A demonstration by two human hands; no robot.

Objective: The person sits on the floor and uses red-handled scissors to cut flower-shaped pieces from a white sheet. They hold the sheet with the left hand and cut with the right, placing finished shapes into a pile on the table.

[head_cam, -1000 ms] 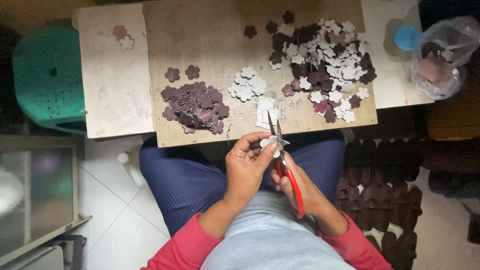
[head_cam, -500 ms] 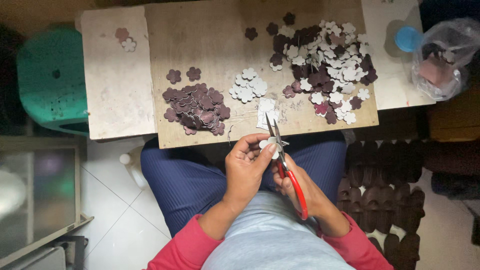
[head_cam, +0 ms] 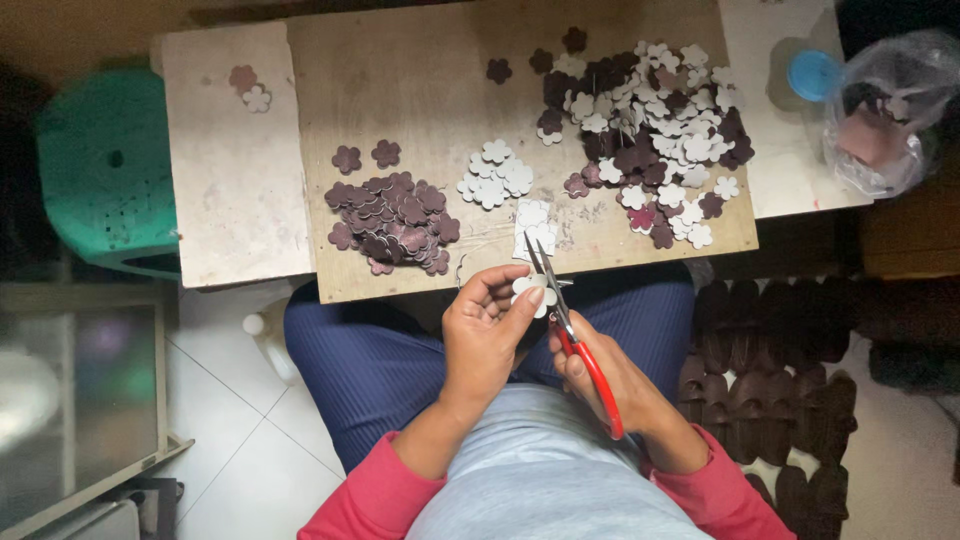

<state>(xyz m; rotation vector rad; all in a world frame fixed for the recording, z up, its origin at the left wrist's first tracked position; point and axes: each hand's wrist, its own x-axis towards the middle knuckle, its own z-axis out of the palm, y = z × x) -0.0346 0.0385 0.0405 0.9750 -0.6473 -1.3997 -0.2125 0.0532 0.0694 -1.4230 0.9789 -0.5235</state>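
Note:
My left hand pinches a small white flower-shaped cutout between thumb and fingers, just below the board's near edge. My right hand grips red-handled scissors, blades slightly apart and pointing up beside the cutout. On the wooden board lie a heap of maroon flower cutouts, a small heap of white flower cutouts, and a big mixed maroon and white pile at the right. A white scrap piece rests near the board's edge above the scissors.
A pale slab left of the board carries two loose flowers. A green plastic stool stands far left. A blue-capped bottle and a clear plastic bag sit at the right. Dark patterned mat covers the floor at right.
The hands stay in the same spot; the scissors blades have shifted slightly around the white cutout. Nothing on the board has moved.

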